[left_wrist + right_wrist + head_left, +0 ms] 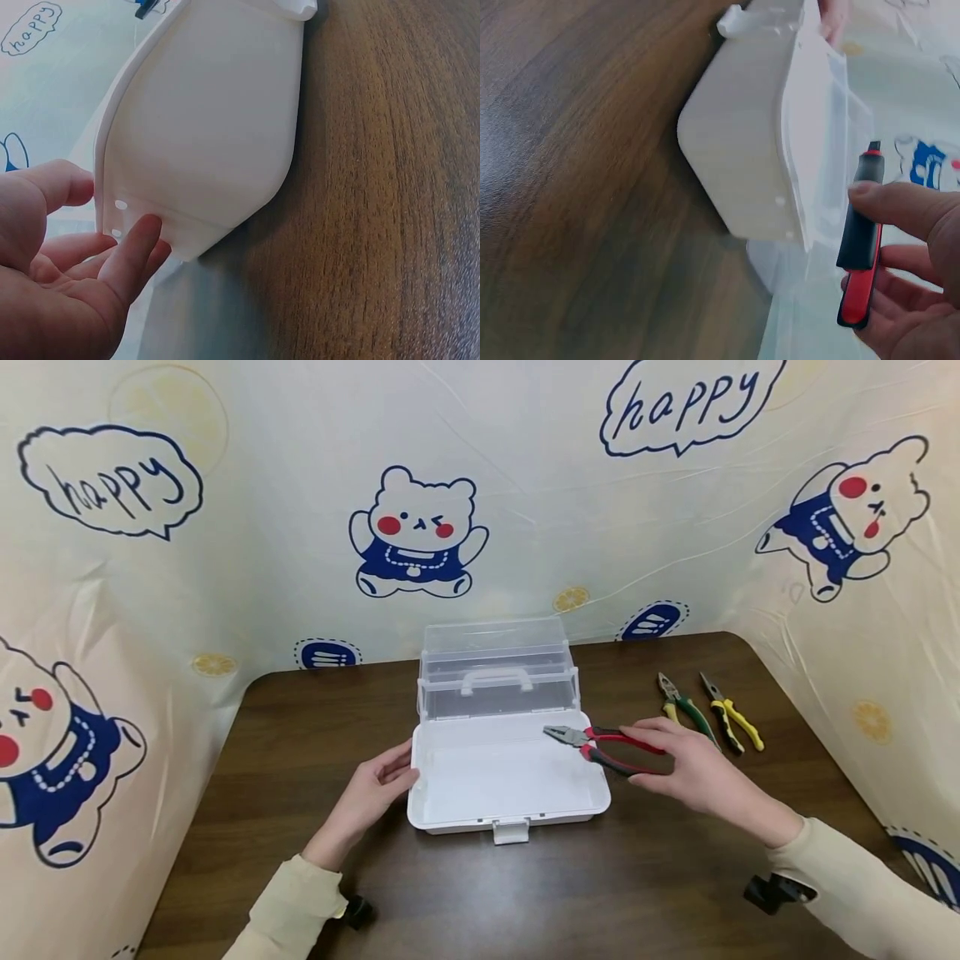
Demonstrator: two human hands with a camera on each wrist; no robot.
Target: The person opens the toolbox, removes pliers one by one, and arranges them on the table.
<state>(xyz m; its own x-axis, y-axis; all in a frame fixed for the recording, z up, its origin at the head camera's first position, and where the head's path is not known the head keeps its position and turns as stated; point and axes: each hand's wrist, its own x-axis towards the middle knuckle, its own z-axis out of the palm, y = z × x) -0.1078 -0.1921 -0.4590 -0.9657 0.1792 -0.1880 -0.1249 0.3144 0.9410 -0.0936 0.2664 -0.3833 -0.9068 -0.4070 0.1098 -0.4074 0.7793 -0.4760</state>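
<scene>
A white plastic toolbox (495,781) stands on the table with its clear lid (498,660) raised at the back. My left hand (375,789) holds its left end, thumb at the rim and fingers against the outer side wall (202,112). Over the right part of the box, my right hand (693,768) grips combination pliers (576,737) by their red and black handles. Their jaws point left, above the white interior, and the handles are spread apart. In the right wrist view, the thumb presses one handle (859,240) while fingers lie behind the other.
Two more pliers lie at the back right of the brown table (322,718): a green-handled pair (697,718) and long-nosed yellow and black ones (720,703). A printed cloth (525,543) hangs behind and at both sides. A latch (512,832) juts from the box front.
</scene>
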